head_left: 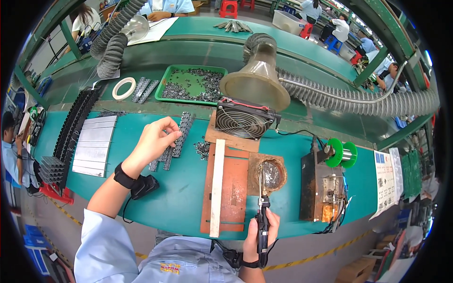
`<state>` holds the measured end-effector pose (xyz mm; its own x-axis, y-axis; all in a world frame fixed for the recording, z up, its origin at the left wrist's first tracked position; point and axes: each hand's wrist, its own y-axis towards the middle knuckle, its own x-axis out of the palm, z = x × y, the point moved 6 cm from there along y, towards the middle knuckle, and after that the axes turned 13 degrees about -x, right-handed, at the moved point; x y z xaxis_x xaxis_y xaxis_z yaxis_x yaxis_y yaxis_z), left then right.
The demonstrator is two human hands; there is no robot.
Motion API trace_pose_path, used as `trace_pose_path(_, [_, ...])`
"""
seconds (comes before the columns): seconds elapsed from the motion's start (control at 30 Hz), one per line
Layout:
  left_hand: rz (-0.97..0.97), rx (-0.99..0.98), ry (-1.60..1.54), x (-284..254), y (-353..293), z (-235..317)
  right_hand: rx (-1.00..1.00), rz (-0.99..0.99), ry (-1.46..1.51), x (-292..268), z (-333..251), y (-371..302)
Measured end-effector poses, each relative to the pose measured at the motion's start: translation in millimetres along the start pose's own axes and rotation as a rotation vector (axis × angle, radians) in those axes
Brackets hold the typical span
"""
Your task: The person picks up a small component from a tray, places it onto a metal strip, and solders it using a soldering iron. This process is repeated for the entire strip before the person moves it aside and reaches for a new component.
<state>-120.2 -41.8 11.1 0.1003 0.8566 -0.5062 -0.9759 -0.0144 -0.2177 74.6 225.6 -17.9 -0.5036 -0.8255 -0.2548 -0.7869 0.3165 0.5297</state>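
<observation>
My left hand [159, 137] hovers at the grey segmented strips [187, 123] lying side by side on the green mat. Its thumb and forefinger are pinched together over them, and whatever sits between the fingertips is too small to make out. In my right hand [271, 227] is a black-handled soldering iron [263, 214], pointing away from me. Its metal tip reaches over a round, crusted dish [284, 175] with silvery residue inside. Left of the dish lies a reddish-brown board [236, 188] with a pale bar [217, 188] along it. Small loose metal parts [202, 150] lie near the strips.
A black fan [243, 123] stands behind the board, under a fume hood [257, 80]. A green tray [160, 92] of small parts is farther back. At right is a dark box [309, 188] with a green spool [335, 153]. Silvery plates [94, 144] and a black rack [71, 137] are left.
</observation>
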Motion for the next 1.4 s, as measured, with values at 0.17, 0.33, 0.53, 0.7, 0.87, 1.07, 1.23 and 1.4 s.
trace_pose_path(0.17, [0.011, -0.025, 0.002, -3, -5, -5, -0.007, -0.018, -0.027, 2, -2, 0])
trace_pose_path(0.33, [-0.475, -0.219, -0.446, 38, -32, -7, -0.007, -0.008, -0.048, 1, 1, 0])
trace_pose_path(0.53, [-0.729, -0.384, -0.531, 85, -79, -19, -0.057, -0.050, -0.103, 3, 5, 2])
trace_pose_path(0.7, [-0.750, -0.433, -0.578, 95, -89, -25, -0.037, -0.059, -0.101, 3, 9, -2])
trace_pose_path(0.87, [-0.807, -0.424, -0.532, 96, -93, -25, -0.021, -0.035, -0.102, 4, 11, -5])
trace_pose_path(1.07, [-0.821, -0.440, -0.541, 101, -95, -27, -0.058, -0.039, -0.116, 5, 11, -4])
trace_pose_path(1.23, [-0.832, -0.424, -0.544, 103, -97, -31, -0.049, -0.036, -0.125, 5, 10, -4])
trace_pose_path(1.4, [-0.839, -0.409, -0.559, 105, -97, -29, -0.045, -0.048, -0.128, 5, 10, -3])
